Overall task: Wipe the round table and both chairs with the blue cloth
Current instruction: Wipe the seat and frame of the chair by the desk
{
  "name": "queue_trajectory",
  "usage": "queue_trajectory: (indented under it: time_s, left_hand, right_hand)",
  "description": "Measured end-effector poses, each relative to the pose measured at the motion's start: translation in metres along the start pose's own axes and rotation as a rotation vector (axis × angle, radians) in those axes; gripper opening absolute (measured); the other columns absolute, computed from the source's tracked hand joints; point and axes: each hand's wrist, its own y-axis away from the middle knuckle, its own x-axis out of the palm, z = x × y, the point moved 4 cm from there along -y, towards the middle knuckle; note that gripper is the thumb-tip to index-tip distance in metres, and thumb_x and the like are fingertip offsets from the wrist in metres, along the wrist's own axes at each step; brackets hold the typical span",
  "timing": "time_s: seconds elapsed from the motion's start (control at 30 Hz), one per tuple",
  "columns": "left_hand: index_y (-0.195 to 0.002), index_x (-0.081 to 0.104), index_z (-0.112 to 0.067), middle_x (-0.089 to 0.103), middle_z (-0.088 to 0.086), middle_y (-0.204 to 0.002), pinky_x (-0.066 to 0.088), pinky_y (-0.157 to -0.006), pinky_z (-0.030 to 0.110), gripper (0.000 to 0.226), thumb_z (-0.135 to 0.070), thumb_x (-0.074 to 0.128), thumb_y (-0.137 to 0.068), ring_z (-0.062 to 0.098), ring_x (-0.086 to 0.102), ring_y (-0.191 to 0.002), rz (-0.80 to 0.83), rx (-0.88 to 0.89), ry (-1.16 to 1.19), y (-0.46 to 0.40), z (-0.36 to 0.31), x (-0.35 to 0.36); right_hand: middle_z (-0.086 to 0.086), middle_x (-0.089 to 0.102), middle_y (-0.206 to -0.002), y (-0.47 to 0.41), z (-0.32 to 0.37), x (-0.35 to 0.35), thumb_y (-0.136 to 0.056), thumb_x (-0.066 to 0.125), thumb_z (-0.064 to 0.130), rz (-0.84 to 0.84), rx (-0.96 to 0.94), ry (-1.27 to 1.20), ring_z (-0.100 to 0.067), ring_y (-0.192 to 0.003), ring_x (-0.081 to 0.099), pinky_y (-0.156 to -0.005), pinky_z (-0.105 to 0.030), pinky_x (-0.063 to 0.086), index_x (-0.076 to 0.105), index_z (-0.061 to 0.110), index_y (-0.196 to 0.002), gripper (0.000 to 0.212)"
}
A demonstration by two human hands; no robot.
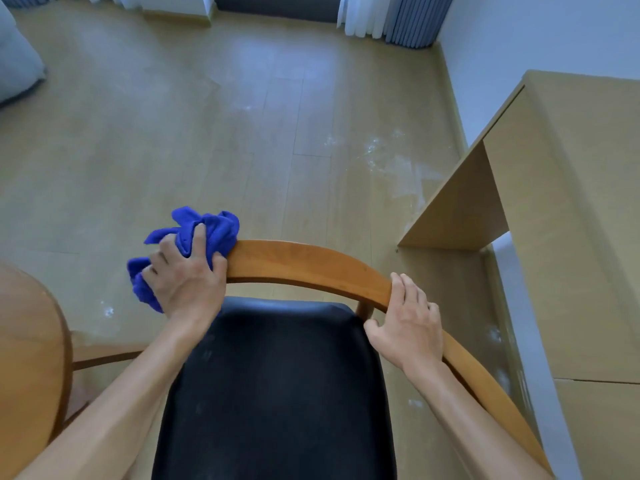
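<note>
A wooden chair with a curved backrest rail (304, 263) and a black padded seat (277, 386) stands right below me. My left hand (187, 278) grips the bunched blue cloth (207, 230) and presses it on the left end of the rail. My right hand (408, 323) holds the right part of the rail, fingers over its top and thumb below. The edge of the round wooden table (31, 341) shows at the lower left. A second chair is not in view.
A light wooden desk (571, 202) stands close on the right, against the white wall. Wood floor (207, 116) with pale dusty smudges spreads ahead. Curtains (408, 19) hang at the far end, and a grey cushion (17, 64) lies at the far left.
</note>
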Motion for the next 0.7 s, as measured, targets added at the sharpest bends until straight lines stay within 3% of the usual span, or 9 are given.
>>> queue_trajectory:
  time_s: [0.17,0.27,0.33,0.43,0.5,0.6,0.7]
  left_hand:
    - [-0.125,0.062,-0.018,0.058,0.022,-0.117,0.042,-0.075,0.047,0.050,-0.035,0.056,-0.079,0.039,0.056,-0.095,0.025,0.356,-0.006,0.041,-0.126,0.015]
    - [-0.117,0.068,-0.021,0.064,0.017,-0.110,0.047,-0.073,0.044,0.045,-0.034,0.063,-0.074,0.036,0.061,-0.087,0.073,0.584,0.041,0.078,-0.182,0.018]
    - [-0.114,0.070,-0.021,0.066,0.017,-0.108,0.049,-0.072,0.042,0.044,-0.034,0.064,-0.073,0.034,0.062,-0.083,0.076,0.718,0.078,0.085,-0.188,0.018]
    - [-0.120,0.068,-0.020,0.066,0.017,-0.109,0.051,-0.073,0.039,0.047,-0.035,0.060,-0.076,0.033,0.063,-0.084,0.045,0.875,0.100,0.063,-0.154,0.015]
    - [-0.123,0.067,-0.016,0.064,0.020,-0.110,0.052,-0.074,0.044,0.049,-0.036,0.054,-0.080,0.037,0.063,-0.085,0.034,0.799,0.066,0.034,-0.107,0.011]
    - [-0.126,0.063,-0.011,0.059,0.027,-0.112,0.049,-0.077,0.052,0.056,-0.040,0.044,-0.083,0.045,0.060,-0.091,0.052,0.491,0.001,-0.007,-0.018,-0.002]
    - [-0.136,0.053,-0.017,0.051,0.028,-0.119,0.044,-0.087,0.055,0.063,-0.047,0.037,-0.083,0.047,0.051,-0.102,0.086,0.183,-0.004,-0.022,0.054,-0.013]
  right_hand:
    - [-0.006,0.035,-0.149,0.001,-0.004,0.003,-0.075,0.054,0.042,-0.002,0.005,-0.011,-0.024,-0.133,0.039,-0.105,-0.040,0.036,0.025,0.012,-0.145,0.082]
    - [-0.009,0.051,-0.135,0.001,-0.008,0.004,-0.069,0.059,0.032,-0.042,0.019,-0.043,-0.027,-0.119,0.052,-0.090,-0.039,0.043,0.043,0.006,-0.133,0.070]
    - [-0.011,0.058,-0.123,0.001,-0.008,0.003,-0.066,0.060,0.027,-0.065,0.021,-0.067,-0.030,-0.106,0.057,-0.079,-0.039,0.044,0.052,0.004,-0.120,0.060]
    - [-0.008,0.053,-0.128,0.001,-0.007,0.002,-0.067,0.058,0.026,-0.048,0.003,-0.041,-0.028,-0.110,0.054,-0.083,-0.038,0.043,0.048,0.006,-0.125,0.062]
    - [-0.006,0.047,-0.137,0.002,-0.006,0.002,-0.071,0.058,0.029,-0.028,-0.019,-0.015,-0.026,-0.119,0.051,-0.091,-0.039,0.043,0.040,0.008,-0.136,0.071]
    - [-0.007,0.046,-0.139,0.002,-0.005,0.000,-0.074,0.059,0.031,-0.023,-0.010,-0.025,-0.026,-0.121,0.050,-0.096,-0.041,0.043,0.036,0.009,-0.140,0.073]
    - [-0.008,0.048,-0.136,0.001,-0.001,0.001,-0.073,0.059,0.031,-0.029,-0.007,-0.035,-0.027,-0.118,0.052,-0.095,-0.042,0.044,0.038,0.009,-0.137,0.071]
